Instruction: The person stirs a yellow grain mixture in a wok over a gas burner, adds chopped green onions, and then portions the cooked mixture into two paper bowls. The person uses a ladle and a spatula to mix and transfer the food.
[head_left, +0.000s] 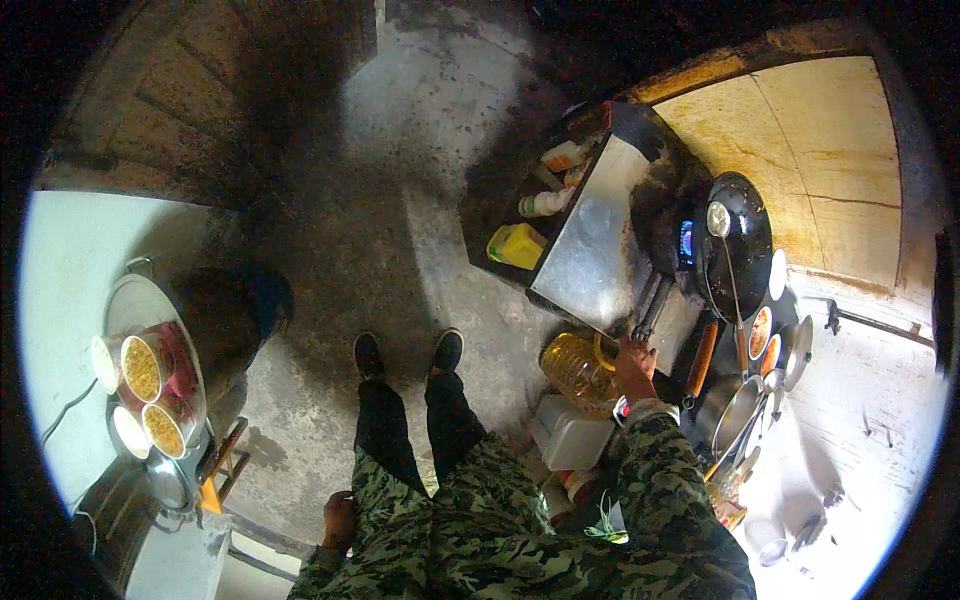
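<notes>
My right hand (637, 358) reaches down to the front corner of a metal-topped stove (592, 240), beside a dark pipe or bar (651, 304). What its fingers touch is hidden. Just beneath it stands a large plastic jug of yellow oil (574, 365) with a yellow handle. Beside my thigh hangs my left hand (340, 517), fingers curled, with nothing visible in it. Blue flame (686, 242) burns at the side of a black wok (739, 255) with a wooden handle (701, 358). A metal ladle (718, 219) rests in the wok, its handle crossing the rim.
Bottles and a yellow container (517, 246) fill the shelf under the stove top. A clear plastic box (574, 433) sits near my right leg. Bowls of reddish food (760, 332) and several pans stand beyond the wok. At left, a round tray (139, 296) carries bowls of yellow food (142, 367).
</notes>
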